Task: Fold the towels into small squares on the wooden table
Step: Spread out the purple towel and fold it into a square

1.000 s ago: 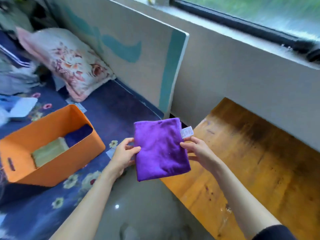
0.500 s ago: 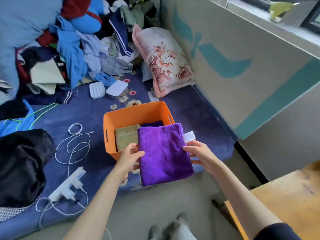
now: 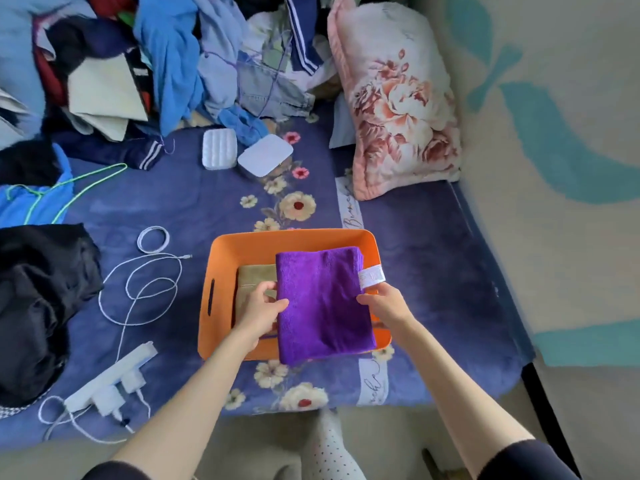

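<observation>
The soft purple folded towel (image 3: 323, 303) is already a small square, held by both hands' fingers (image 3: 277, 304) over the orange plastic basket (image 3: 221, 268), beside a folded tan towel (image 3: 254, 277).

The orange bin (image 3: 263, 242) is mostly covered by the purple towel (image 3: 323, 303) held flat above it. Only the left part is open, and a tan towel (image 3: 254, 277) already lies there. Left of the bin, white cables (image 3: 138, 289) and a power strip (image 3: 110, 382) lie in the way. To the right the blue blanket (image 3: 433, 271) is bare.
</observation>
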